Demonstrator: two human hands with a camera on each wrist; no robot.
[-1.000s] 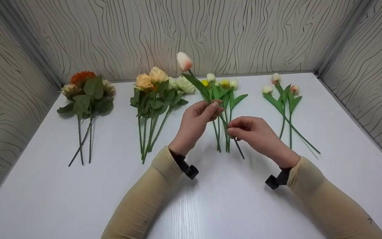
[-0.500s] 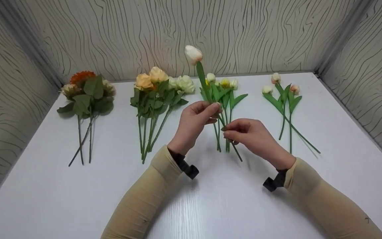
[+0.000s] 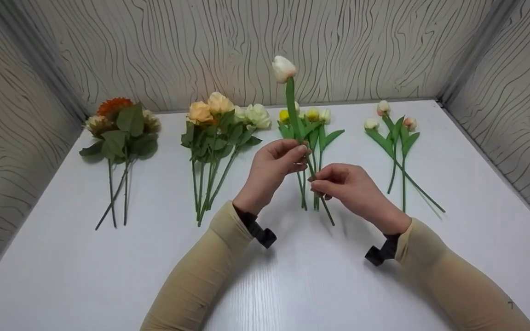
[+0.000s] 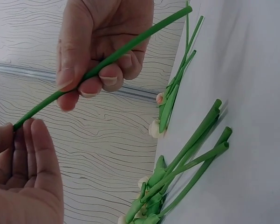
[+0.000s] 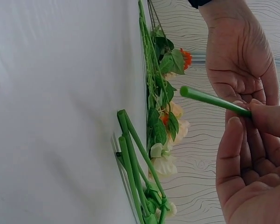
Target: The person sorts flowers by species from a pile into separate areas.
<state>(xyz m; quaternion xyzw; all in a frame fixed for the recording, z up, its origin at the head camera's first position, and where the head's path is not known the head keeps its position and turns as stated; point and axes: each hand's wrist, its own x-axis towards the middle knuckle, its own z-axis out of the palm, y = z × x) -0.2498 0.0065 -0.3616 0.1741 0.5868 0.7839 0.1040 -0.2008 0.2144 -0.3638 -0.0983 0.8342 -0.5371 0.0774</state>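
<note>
A white artificial tulip [image 3: 284,70] with a faint pink base stands raised above the table, its bloom in front of the back wall. My left hand [image 3: 275,168] pinches its green stem [image 4: 126,48] just under the leaf. Lower down, my right hand [image 3: 345,191] pinches the same stem between thumb and fingers. The stem's cut end sticks out below the right hand, clear of the table in both wrist views. Behind the hands lies a group of yellow and white tulips [image 3: 313,115], their stems partly hidden by my fingers.
Three pale tulips [image 3: 403,138] lie at the right of the white table [image 3: 265,285]. Left of the hands is a bunch of peach and cream roses [image 3: 214,115]. Further left lie an orange flower [image 3: 114,106] and cream blooms with dark leaves. Wood-patterned walls [image 3: 177,46] enclose the back and sides.
The tulip's bloom has swung right and up, turning more upright, and shows less pink. My right hand has shifted slightly left along the stem; my left hand stays nearly in place.
</note>
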